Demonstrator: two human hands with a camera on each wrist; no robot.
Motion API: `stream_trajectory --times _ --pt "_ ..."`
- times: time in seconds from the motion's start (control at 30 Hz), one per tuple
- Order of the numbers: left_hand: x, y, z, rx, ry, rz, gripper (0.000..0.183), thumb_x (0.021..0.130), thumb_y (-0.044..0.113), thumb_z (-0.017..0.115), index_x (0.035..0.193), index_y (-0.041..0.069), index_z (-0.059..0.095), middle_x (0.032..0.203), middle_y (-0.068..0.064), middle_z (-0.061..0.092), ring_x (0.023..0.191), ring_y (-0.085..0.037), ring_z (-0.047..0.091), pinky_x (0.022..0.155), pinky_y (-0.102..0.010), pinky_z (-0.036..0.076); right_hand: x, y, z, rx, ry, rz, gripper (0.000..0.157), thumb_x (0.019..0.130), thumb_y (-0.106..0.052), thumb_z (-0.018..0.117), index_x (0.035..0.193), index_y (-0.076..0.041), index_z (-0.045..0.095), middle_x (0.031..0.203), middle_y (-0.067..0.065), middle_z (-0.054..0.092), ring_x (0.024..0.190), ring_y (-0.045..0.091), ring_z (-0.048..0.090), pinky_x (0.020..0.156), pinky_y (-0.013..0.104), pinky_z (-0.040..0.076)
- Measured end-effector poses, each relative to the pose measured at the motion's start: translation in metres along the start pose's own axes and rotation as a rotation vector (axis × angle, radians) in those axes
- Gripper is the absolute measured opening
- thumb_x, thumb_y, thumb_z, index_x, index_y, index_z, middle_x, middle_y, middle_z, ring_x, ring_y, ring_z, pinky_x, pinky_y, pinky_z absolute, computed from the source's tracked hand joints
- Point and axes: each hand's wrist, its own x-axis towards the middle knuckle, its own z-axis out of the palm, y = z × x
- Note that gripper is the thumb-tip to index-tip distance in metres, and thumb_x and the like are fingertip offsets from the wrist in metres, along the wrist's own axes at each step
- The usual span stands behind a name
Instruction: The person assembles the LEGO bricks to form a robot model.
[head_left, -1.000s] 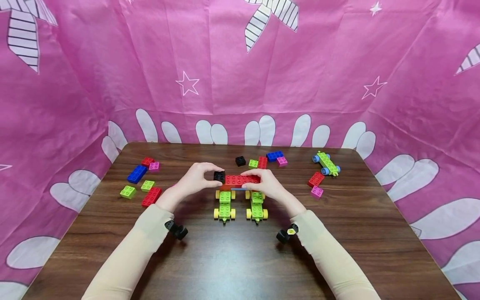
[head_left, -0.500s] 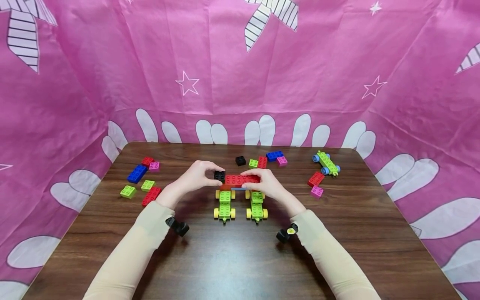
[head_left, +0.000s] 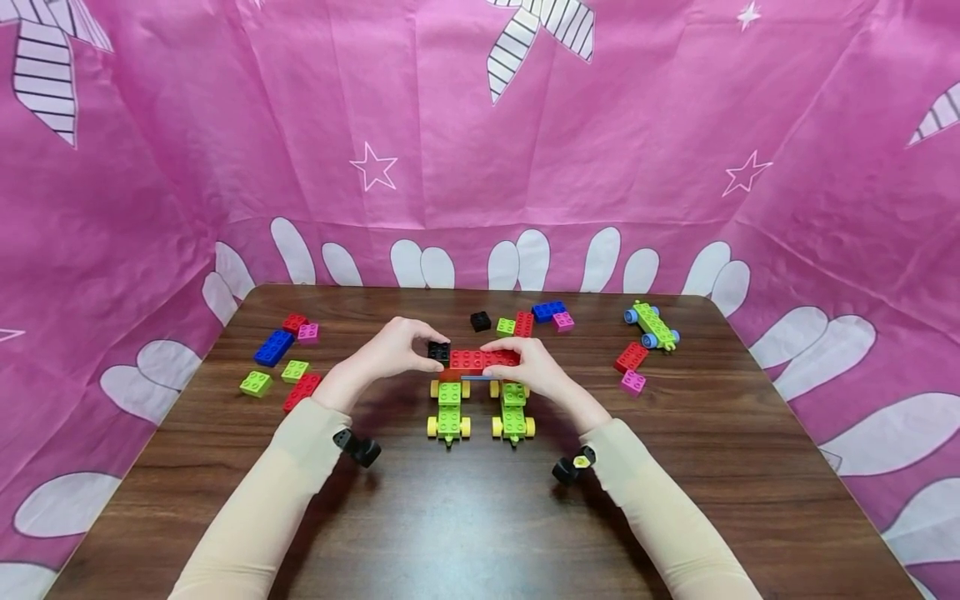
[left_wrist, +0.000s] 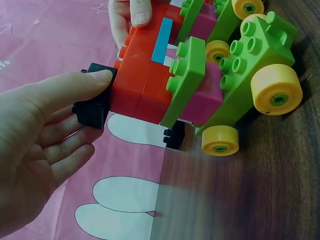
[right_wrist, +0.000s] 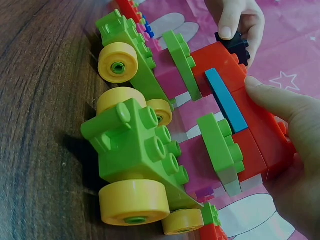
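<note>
My left hand (head_left: 392, 350) pinches a black brick (left_wrist: 94, 102) between thumb and fingers at the left end of a red brick row (head_left: 467, 360). On the right end of that row, my right hand (head_left: 528, 364) grips the red brick, thumb on its near side. The red bricks bridge two lime green wheeled bases, the left base (head_left: 450, 417) and the right base (head_left: 514, 417), both with yellow wheels. Between them and the red sit pink bricks (left_wrist: 205, 95) and lime bricks (left_wrist: 187, 77). A thin blue piece (right_wrist: 226, 100) lies along the red bricks' near side.
Loose bricks lie at the left, among them a blue brick (head_left: 273, 347) and a red brick (head_left: 303, 392). Behind the build are a black brick (head_left: 481, 321) and several others. A blue-wheeled lime base (head_left: 651, 325) stands at the right, near a red brick (head_left: 632, 357).
My left hand and wrist have risen slightly in the head view, with the fingers still on the black brick. My right hand and the wheeled build stay in place.
</note>
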Motion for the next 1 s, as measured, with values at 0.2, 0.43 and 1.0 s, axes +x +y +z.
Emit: stream_trajectory --times 0.2,0.43,1.0 --pt "0.0013 0.0004 -0.0003 -0.023 -0.006 -0.011 0.038 0.075 0.014 0.082 0.11 0.003 0.072 0.102 -0.011 0.072 0.088 -0.021 0.067 0.086 -0.044 0.053 -0.0004 0.001 0.0006 0.004 0.006 0.0 0.04 0.084 -0.029 0.075 0.119 -0.011 0.068 0.112 0.007 0.069 0.091 0.018 0.059 0.078 0.032 0.05" --pt "-0.0003 -0.0017 0.0012 -0.075 -0.002 -0.042 0.038 0.075 0.013 0.081 0.111 0.003 0.072 0.103 -0.011 0.071 0.09 -0.023 0.067 0.087 -0.046 0.053 -0.0001 0.0021 0.0021 0.011 0.005 0.005 0.041 0.084 -0.03 0.075 0.12 -0.012 0.068 0.114 0.006 0.069 0.096 0.018 0.059 0.083 0.033 0.049" --pt "-0.0045 -0.004 0.0053 -0.026 0.025 0.016 0.036 0.078 0.014 0.079 0.111 0.004 0.069 0.105 -0.008 0.072 0.096 -0.021 0.065 0.088 -0.046 0.052 0.0003 0.0 0.0 -0.008 0.002 -0.008 0.039 0.084 -0.029 0.075 0.119 -0.012 0.068 0.114 0.005 0.069 0.095 0.017 0.06 0.082 0.034 0.05"
